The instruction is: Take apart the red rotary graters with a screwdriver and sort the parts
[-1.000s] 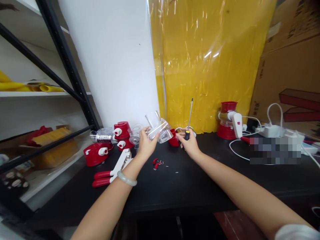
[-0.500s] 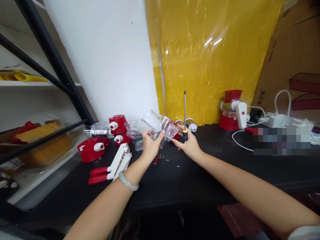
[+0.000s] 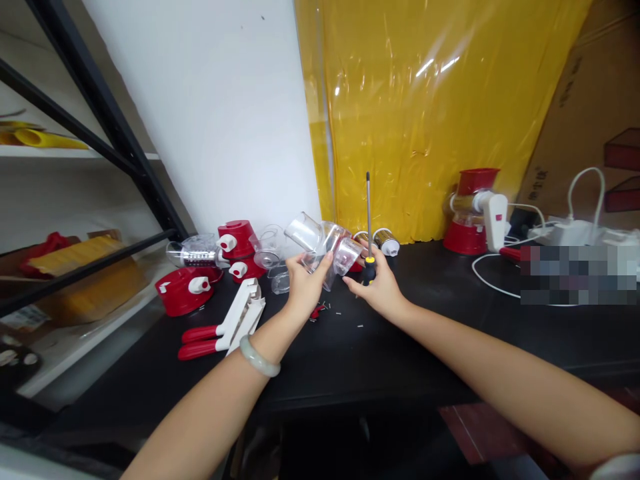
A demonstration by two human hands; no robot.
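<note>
The step in hand seems to be the handling of a clear plastic body [image 3: 304,230], which is lifted above the desk [image 3: 320,377] at the centre of the frame. The fingers of the left hand [image 3: 307,283] grasp it around its middle, and it is tilted, the wide open end toward the upper left. The right hand [image 3: 384,285] is grasping the screwdriver [image 3: 369,220] by the handle, with the tip upward; its fingers are close beside the right end of the body, but whether they touch it I cannot tell. Below lie small red pieces [image 3: 317,311] and a few thin metal pieces [image 3: 339,313]. In my judgement, the next move calls for a steady left hold; any use of the screwdriver would need first its tip turned down.
</note>
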